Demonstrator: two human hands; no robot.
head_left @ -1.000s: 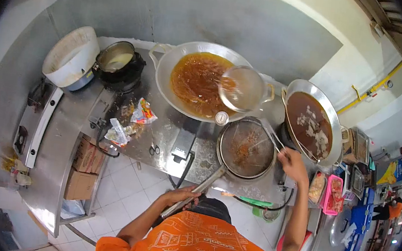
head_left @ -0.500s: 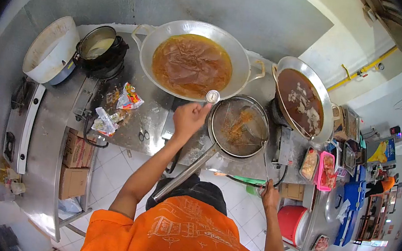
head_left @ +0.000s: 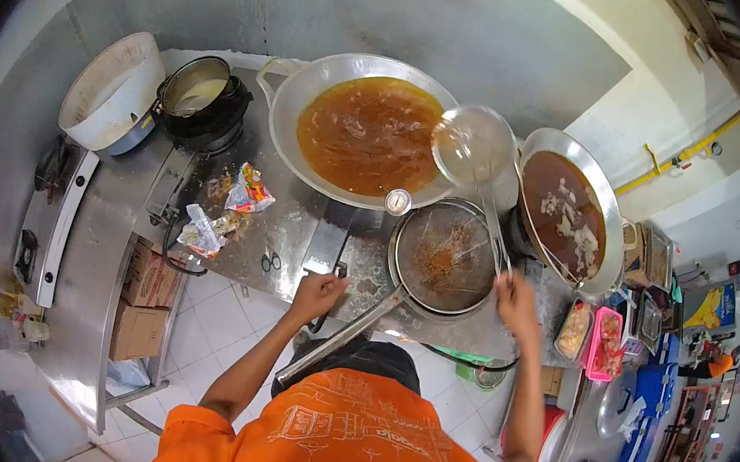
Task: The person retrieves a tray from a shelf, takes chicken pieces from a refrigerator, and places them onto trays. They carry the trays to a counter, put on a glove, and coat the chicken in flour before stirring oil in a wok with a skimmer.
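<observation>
My right hand (head_left: 516, 302) is closed round the long handle of a wire skimmer (head_left: 477, 143), whose round mesh head hangs over the right rim of the big wok (head_left: 286, 127) of brown oil. My left hand (head_left: 318, 296) is curled at the counter's front edge, beside the black knob end of a burner (head_left: 326, 243); what its fingers hold, if anything, is hidden. A dial thermometer (head_left: 398, 202) sits at the wok's front rim. Between my hands a long-handled strainer (head_left: 370, 318) with brown crumbs (head_left: 445, 259) rests over a metal bowl.
A second wok (head_left: 610, 202) holds dark oil and pale floating pieces. Left are a black pot (head_left: 206, 119), a white tub (head_left: 95, 103), torn packets (head_left: 201, 230) and scissors (head_left: 270, 261). Food trays (head_left: 605, 344) stand right. Another person (head_left: 720, 364) is far right.
My left hand has left the thermometer and dropped to the counter's front edge. My right hand has risen with the skimmer toward the wok. The dark mass on the big wok's oil has broken up.
</observation>
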